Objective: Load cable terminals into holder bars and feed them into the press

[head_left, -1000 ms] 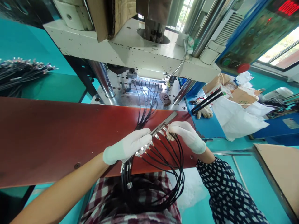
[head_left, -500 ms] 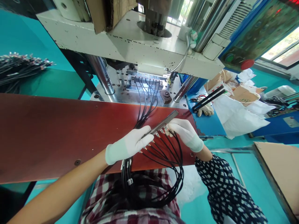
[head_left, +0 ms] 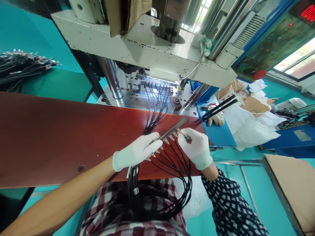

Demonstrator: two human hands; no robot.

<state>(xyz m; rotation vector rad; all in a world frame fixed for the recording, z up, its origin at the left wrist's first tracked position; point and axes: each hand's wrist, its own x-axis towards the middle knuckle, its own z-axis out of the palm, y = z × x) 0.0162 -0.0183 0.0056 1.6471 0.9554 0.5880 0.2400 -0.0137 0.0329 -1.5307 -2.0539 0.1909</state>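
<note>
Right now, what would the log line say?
left hand: holds bar | right hand: pinches cable at bar | under: red board | behind: press

Our left hand (head_left: 136,152) covers the near end of the metal bar (head_left: 172,129), and the cable bundle (head_left: 22,65) runs off the left edge.

Grey press (head_left: 137,49), red button (head_left: 257,74), cable heap far left (head_left: 22,65), white bags (head_left: 248,127)

White-gloved hands (head_left: 135,152), dotted navy sleeve (head_left: 228,203)
</note>
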